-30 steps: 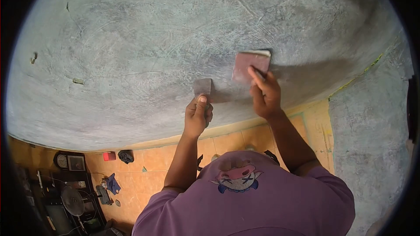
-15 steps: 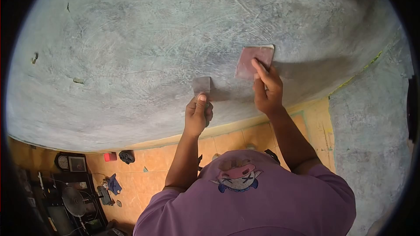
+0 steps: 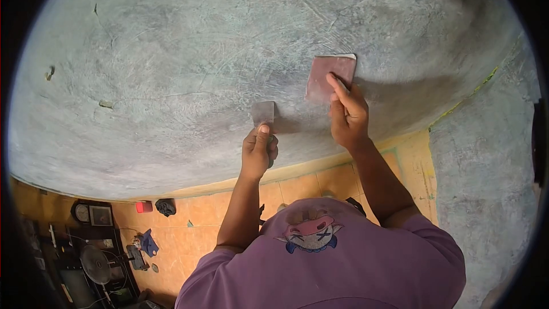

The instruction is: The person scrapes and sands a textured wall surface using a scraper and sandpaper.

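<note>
In the head view my right hand (image 3: 350, 120) grips a flat, pinkish, square putty spreader (image 3: 329, 74), index finger stretched over its face. A pale strip runs along the spreader's top edge, which lies against the grey, patchy wall (image 3: 189, 63). Lower and to the left, my left hand (image 3: 259, 151) is closed around a putty knife (image 3: 263, 113), thumb toward its grey blade. The blade points up in front of the wall.
A yellow-green line (image 3: 486, 83) marks the corner with a second grey wall (image 3: 477, 194). Below is an orange tiled floor (image 3: 200, 217). At lower left stand a fan (image 3: 95, 264), a dark cabinet and a red box (image 3: 143, 206). Two small fixtures stick out of the wall at left.
My right hand has shifted the spreader slightly up and left along the wall. My left hand, with the putty knife, has hardly moved.
</note>
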Demonstrator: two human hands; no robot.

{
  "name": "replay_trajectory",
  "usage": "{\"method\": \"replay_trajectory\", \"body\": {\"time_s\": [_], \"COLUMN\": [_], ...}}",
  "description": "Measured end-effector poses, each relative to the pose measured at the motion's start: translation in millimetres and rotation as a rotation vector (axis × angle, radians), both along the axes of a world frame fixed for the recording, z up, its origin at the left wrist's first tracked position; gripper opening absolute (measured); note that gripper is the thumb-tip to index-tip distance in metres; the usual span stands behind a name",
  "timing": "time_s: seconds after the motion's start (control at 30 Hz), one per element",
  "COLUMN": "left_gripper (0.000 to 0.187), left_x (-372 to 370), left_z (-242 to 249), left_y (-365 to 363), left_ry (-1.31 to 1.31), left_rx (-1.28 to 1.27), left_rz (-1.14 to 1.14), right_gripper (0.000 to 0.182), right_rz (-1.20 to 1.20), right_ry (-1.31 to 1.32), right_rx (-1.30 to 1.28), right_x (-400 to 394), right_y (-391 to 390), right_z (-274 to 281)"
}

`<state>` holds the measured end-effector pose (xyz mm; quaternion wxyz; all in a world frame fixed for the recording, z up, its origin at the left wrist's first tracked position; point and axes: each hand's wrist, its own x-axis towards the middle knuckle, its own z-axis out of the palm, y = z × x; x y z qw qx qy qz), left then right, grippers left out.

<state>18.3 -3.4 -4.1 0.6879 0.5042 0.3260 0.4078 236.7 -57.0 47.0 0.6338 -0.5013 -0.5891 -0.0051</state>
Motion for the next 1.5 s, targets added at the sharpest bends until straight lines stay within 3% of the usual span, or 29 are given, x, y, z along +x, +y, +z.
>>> {"method": "replay_trajectory", "body": {"time_s": [0.07, 0.13, 0.2, 0.27, 0.3, 0.57, 0.67, 0.7, 0.8, 1.03, 1.3, 1.5], "left_gripper": [0.041, 0.041, 0.041, 0.040, 0.040, 0.040, 0.032, 0.032, 0.041, 0.036, 0.035, 0.037], "left_x": [0.6, -0.5, -1.6, -2.2, -3.7, -1.6, 0.0, -1.0, -4.1, -0.6, -2.1, -2.8], "left_z": [0.6, 0.5, 1.3, 2.0, 1.5, -0.9, -1.6, -2.1, -4.4, -2.8, 1.2, -3.8], "left_y": [-1.5, -0.6, 0.5, 0.7, 2.0, 3.1, 4.0, 5.3, 6.9, 5.6, 6.4, 8.0], "left_ry": [0.010, 0.012, 0.013, 0.042, 0.042, 0.014, -0.043, -0.045, 0.012, -0.039, 0.005, 0.021], "left_rx": [-0.010, -0.010, -0.010, 0.002, 0.002, 0.016, -0.002, -0.001, 0.010, 0.012, 0.015, 0.040], "left_rz": [0.030, 0.022, 0.021, 0.039, 0.044, 0.018, 0.015, 0.021, 0.008, -0.010, 0.030, -0.021], "right_gripper": [0.041, 0.042, 0.044, 0.044, 0.044, 0.045, 0.045, 0.044, 0.044, 0.040, 0.043, 0.043], "right_rz": [0.006, 0.097, 0.110, 0.171, 0.116, 0.047, 0.084, 0.099, 0.098, 0.050, 0.083, 0.061], "right_ry": [-0.014, -0.026, -0.089, -0.066, -0.122, 0.014, -0.086, -0.077, -0.098, -0.032, -0.185, -0.110], "right_rx": [0.053, -0.050, -0.014, -0.203, -0.070, -0.002, 0.010, -0.106, -0.135, 0.003, -0.053, 0.042], "right_x": [-6.1, -16.1, -22.7, -26.2, -22.3, -9.4, -17.2, -18.9, -16.0, -13.3, -15.2, -13.4], "right_y": [2.7, 0.5, 1.9, -3.3, -0.2, 1.8, 6.5, 2.6, -1.8, 5.6, 8.5, 10.0], "right_z": [4.9, -2.9, -32.0, -44.5, -48.2, -4.4, -28.2, -40.4, -48.1, 0.7, -47.7, 2.6]}}
